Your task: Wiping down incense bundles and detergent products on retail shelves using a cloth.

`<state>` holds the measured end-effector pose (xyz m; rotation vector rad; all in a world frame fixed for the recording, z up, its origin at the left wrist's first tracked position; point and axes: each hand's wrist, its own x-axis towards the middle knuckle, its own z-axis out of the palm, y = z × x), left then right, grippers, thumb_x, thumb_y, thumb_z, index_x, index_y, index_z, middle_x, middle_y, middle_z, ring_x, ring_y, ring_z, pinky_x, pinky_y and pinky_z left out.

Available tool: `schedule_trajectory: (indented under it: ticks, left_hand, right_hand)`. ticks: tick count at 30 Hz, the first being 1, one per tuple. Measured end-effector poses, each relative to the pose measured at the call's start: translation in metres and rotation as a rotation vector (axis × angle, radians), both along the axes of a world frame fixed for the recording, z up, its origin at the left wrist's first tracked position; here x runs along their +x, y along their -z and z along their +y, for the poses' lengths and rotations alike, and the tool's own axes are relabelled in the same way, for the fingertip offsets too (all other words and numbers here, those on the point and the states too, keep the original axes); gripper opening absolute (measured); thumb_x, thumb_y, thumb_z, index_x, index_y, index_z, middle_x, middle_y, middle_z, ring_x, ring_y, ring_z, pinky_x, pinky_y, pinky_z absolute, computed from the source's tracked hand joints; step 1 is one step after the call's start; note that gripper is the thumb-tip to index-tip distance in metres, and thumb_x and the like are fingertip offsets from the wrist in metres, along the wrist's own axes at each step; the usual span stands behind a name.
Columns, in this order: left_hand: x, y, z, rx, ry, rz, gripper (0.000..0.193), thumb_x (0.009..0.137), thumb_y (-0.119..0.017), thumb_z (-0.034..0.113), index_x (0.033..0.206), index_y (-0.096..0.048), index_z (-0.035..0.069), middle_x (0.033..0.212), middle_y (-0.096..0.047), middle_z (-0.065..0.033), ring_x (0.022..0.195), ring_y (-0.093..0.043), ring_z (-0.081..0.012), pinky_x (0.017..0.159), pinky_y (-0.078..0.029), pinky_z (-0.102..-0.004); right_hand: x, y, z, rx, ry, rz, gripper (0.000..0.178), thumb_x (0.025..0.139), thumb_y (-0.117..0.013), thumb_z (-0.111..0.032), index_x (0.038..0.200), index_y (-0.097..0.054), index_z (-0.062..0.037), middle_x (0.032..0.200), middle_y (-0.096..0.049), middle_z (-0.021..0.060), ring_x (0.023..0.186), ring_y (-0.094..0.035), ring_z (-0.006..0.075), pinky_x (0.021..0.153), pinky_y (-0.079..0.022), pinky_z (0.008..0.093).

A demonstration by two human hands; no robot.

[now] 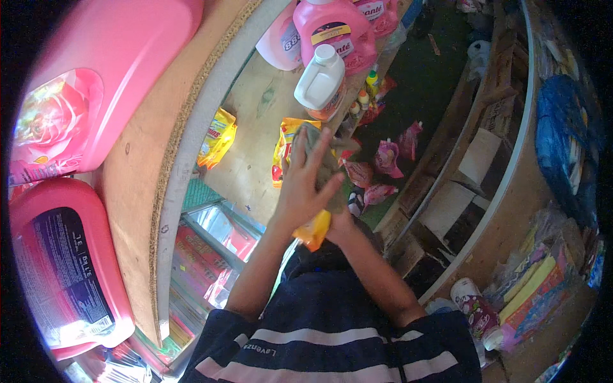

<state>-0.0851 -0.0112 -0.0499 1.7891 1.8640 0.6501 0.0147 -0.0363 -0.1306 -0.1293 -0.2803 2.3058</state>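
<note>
My left hand [303,188] lies over a crumpled grey-green cloth [329,173], its fingers long and the thumb apart, pressing the cloth down. Below the cloth shows the end of a yellow plastic packet [313,231]. My right hand [340,223] holds that packet from beneath; most of its fingers are hidden by the cloth and the left hand. Just beyond my left hand, another yellow packet [290,137] with red print rests on the wooden shelf [246,143]. A third yellow packet [217,137] stands farther left.
A white-capped bottle [320,83] and pink jugs [332,29] stand at the shelf's far end. Large pink bottles [64,268] fill the left side. Pink pouches [387,158] lie on a lower level. Cardboard boxes [456,207] and wrapped goods [530,287] line the right.
</note>
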Motion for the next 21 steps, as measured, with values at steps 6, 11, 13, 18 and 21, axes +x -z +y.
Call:
schedule_trajectory:
  ticks: [6, 11, 13, 18, 21]
  left_hand:
    - [0.004, 0.017, -0.039, -0.035, -0.066, -0.484, 0.087, 0.082, -0.066, 0.023, 0.146, -0.01, 0.003, 0.146, -0.024, -0.0207, 0.137, -0.022, -0.028, 0.11, -0.02, -0.0379]
    - [0.016, 0.019, -0.059, -0.09, -0.337, -0.698, 0.077, 0.08, -0.061, 0.007, 0.144, -0.017, 0.003, 0.135, -0.037, -0.0174, 0.127, -0.038, -0.0274, 0.105, -0.031, -0.0372]
    - [-0.002, 0.014, -0.051, -0.041, -0.379, -0.816, 0.071, 0.075, -0.056, -0.002, 0.139, -0.026, 0.002, 0.127, -0.046, -0.0152, 0.119, -0.047, -0.0254, 0.1, -0.037, -0.0357]
    - [-0.051, 0.019, -0.069, -0.143, -0.613, -1.557, 0.066, 0.067, -0.054, 0.008, 0.131, -0.04, -0.002, 0.117, -0.057, -0.018, 0.105, -0.059, -0.03, 0.094, -0.046, -0.0386]
    - [-0.024, 0.005, -0.06, -0.11, -0.514, -1.715, 0.062, 0.071, -0.056, 0.009, 0.13, -0.042, 0.0, 0.116, -0.058, -0.0156, 0.104, -0.059, -0.0258, 0.092, -0.047, -0.0364]
  right_hand:
    - [-0.008, -0.022, 0.013, -0.031, 0.088, -0.367, 0.077, 0.091, -0.011, -0.065, 0.147, -0.015, -0.0119, 0.149, -0.023, 0.0108, 0.137, -0.025, 0.0244, 0.112, -0.02, 0.0372]
    - [0.008, -0.031, 0.027, 0.364, 0.174, -0.664, 0.077, 0.093, -0.014, -0.062, 0.147, -0.016, -0.0069, 0.152, -0.014, 0.0158, 0.14, -0.011, 0.0287, 0.113, -0.004, 0.0391]
    - [0.019, -0.037, 0.031, 0.487, 0.208, -0.718, 0.073, 0.093, -0.027, -0.054, 0.146, -0.018, -0.0056, 0.151, -0.017, 0.0162, 0.14, -0.015, 0.0291, 0.113, -0.007, 0.0397]
    - [0.04, -0.042, 0.052, 0.646, 0.252, -0.879, 0.069, 0.083, -0.062, -0.024, 0.138, -0.029, 0.0028, 0.141, -0.037, 0.0144, 0.129, -0.036, 0.0257, 0.106, -0.028, 0.0371]
    - [0.037, -0.011, 0.022, 0.168, 0.133, -0.415, 0.063, 0.083, -0.059, -0.028, 0.133, -0.036, 0.003, 0.13, -0.047, 0.0158, 0.116, -0.049, 0.0277, 0.098, -0.04, 0.0399]
